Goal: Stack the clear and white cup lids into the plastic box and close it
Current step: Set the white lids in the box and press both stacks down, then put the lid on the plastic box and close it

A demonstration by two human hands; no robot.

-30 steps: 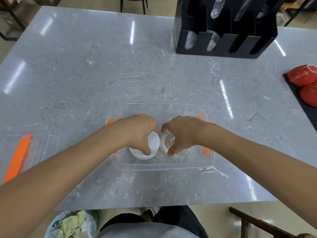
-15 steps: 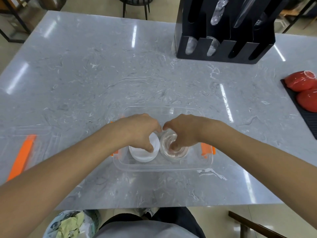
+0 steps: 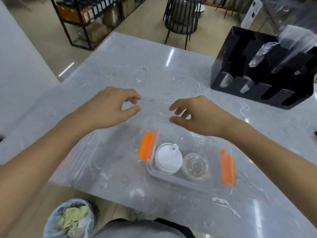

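Down at the lower left, beside the table edge, a bin (image 3: 68, 220) sits on the floor with crumpled yellowish paper in it. Above it the grey marbled table (image 3: 120, 69) spreads across the room, with a storage rack (image 3: 82, 19) and a wire-legged stool (image 3: 181, 16) on the floor beyond its far edge.

The person's left hand (image 3: 113, 107) hangs above the bare tabletop, fingers loosely curled with thumb and forefinger apart, gripping nothing. The right hand (image 3: 197, 115) floats just across from it, fingers likewise spread and slack, also empty. Both hands are clear of the box, on its far side.

Nearer the person, the clear plastic box (image 3: 188, 184) rests on the table with its top uncovered. An orange latch (image 3: 147, 146) stands at its left end and a second orange latch (image 3: 227, 167) at its right end. Inside, the white lid (image 3: 168, 158) sits to the left and the clear lid (image 3: 195, 166) just beside it to the right; whether the two touch is hard to tell. No cover for the box can be made out for certain amid the blur.

At the far right a black cup holder (image 3: 257, 69) stands on the table, with clear cups (image 3: 260, 54) poking from its slots.
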